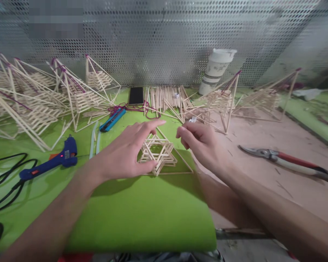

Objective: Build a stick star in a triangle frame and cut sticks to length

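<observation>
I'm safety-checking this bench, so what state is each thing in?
Glue gun: lying down, red light lit.
Phone: flat, screen dark.
Blue cutter: lying down, blade unclear.
Pruning shears: lying down, apparently closed.
White cup: standing.
Stick star: layered, partly covered.
Left hand: spread around the star.
Right hand: fingers curled.

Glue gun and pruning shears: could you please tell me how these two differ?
The glue gun is blue, while the pruning shears have red and white handles. The glue gun trails a black cord; the pruning shears have none. The glue gun lies on the green sheet, the pruning shears on the pinkish board. Both lie unheld.
</observation>
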The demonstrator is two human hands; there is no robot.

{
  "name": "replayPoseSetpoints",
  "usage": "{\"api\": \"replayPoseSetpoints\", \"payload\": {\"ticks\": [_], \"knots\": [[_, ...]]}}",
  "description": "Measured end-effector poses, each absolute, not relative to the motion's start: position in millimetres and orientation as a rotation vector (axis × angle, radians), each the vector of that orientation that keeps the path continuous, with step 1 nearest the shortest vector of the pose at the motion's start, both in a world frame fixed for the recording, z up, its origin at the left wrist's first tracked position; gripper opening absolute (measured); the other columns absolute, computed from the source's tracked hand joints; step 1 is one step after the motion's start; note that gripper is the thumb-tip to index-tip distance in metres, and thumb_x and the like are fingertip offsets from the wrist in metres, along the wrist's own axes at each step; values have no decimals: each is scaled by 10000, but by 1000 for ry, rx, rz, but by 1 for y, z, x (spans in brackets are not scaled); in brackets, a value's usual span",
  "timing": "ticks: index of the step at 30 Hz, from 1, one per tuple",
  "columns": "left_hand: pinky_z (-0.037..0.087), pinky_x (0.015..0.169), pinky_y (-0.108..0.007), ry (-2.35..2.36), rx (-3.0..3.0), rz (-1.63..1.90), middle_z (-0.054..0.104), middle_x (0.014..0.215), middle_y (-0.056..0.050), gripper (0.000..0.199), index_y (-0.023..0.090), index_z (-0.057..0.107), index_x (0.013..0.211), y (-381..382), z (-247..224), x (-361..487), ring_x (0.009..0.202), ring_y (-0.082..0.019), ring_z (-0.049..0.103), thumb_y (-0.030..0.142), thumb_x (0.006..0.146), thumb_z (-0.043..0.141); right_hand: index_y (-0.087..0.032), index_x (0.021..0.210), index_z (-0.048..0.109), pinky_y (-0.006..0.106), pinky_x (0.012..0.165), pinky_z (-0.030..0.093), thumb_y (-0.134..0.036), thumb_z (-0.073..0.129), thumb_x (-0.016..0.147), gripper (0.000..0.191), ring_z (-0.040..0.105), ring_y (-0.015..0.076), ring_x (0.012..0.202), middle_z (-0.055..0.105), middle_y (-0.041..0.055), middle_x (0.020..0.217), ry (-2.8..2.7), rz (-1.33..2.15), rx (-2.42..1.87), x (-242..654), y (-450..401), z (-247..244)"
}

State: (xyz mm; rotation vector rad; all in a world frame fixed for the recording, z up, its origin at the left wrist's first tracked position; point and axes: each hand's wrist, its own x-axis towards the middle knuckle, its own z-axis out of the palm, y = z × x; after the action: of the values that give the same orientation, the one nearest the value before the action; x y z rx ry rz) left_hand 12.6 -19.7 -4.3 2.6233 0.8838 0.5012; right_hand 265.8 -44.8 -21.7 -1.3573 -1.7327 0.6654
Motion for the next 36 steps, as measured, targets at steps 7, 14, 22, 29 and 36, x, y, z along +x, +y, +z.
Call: {"api": "replayPoseSetpoints", "payload": {"ticks": [7,14,22,29,36], "knots": [[541,1010,-580,876,2659,434,627,1422,-152,877,304,255,1673,-16,-8,10,1251,-404,627,483,936,695,-208,738,610,323,572,305,-386,550,1074,386,467,147,586,522,-21,613,-1719,663,-1346,268,-42,-21],[546,916,-500,923,2698,322,664,1401,-158,818,266,340,1642,-15,-9,10,1166,-358,662,507,943,690,-207,751,625,320,562,307,-380,549,1074,374,462,144,573,532,-23,613,-1709,679,-1365,267,-43,-21],[480,1084,-550,1011,2591,204,581,1547,-132,791,290,328,1660,-18,-1,16,1340,-364,580,497,966,647,-210,716,609,314,552,310,-375,564,1066,390,467,142,561,530,-27,599,-1716,658,-1318,268,-41,-25],[431,1160,-576,1018,2552,184,535,1611,-110,803,310,308,1673,-17,-3,16,1416,-363,536,469,961,643,-209,705,603,321,546,297,-381,562,1066,402,455,141,556,517,-32,590,-1721,648,-1311,268,-40,-27],[451,1140,-583,1014,2550,193,547,1594,-116,811,310,312,1679,-17,-3,16,1403,-376,541,486,960,645,-206,714,612,317,543,303,-386,559,1068,401,456,138,557,528,-33,597,-1725,653,-1319,268,-41,-25]]}}
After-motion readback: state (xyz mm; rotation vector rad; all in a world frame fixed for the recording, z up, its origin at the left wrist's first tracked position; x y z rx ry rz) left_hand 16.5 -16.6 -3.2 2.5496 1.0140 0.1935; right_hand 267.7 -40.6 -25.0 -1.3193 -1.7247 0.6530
